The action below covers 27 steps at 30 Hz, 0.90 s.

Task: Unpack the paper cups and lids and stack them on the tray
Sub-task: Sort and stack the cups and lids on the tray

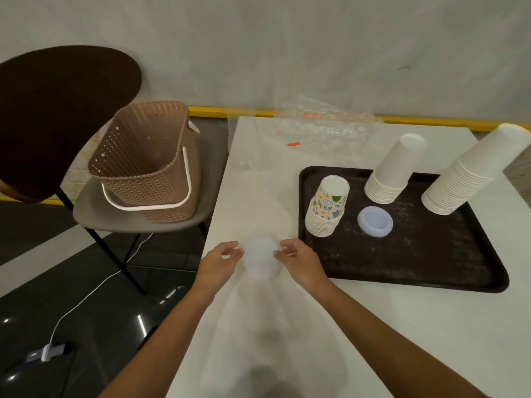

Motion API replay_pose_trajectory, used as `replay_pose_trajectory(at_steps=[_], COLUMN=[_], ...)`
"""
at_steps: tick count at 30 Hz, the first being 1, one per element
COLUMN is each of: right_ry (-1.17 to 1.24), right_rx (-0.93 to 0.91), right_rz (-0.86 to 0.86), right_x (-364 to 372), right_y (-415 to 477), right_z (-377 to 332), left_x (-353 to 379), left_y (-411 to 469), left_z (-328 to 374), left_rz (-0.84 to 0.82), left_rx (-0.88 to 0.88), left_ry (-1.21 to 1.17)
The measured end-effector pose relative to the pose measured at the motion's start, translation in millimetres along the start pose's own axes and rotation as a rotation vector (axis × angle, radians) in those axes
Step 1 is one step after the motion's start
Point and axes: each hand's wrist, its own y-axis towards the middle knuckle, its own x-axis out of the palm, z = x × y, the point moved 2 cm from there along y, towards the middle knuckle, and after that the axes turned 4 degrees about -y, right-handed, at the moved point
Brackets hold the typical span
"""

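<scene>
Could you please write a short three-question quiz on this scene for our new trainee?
1. True or false: the stack of printed cups stands on the black tray.
2. How many stacks of plain white cups are on the tray? A) one B) two C) three
3. Fill in: the left hand and right hand are at either side of a stack of ____ that sits on the white table, not on the tray.

Key:
1. True.
2. B: the shorter stack and the taller stack.
3. Lids; a smaller pile of lids already lies on the tray.
</scene>
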Motion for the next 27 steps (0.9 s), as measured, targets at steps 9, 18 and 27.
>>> replay_pose_trajectory(at_steps=[9, 18, 27], right_ry=[0.012, 0.08, 0.177], right_rx=[0.141, 0.16, 0.119], right_rz=[0.067, 0.104, 0.131], right_x=[16, 12, -1], right_y=[5, 2, -7], right_z=[0, -8, -11], left_x=[9, 5, 3], left_y=[5, 6, -7], left_z=[0, 6, 20], left_rz=[-0.048, -0.053, -0.056], left_rx=[-0.047, -0.01, 0.032], left_ry=[-0.016, 0.006, -0.062])
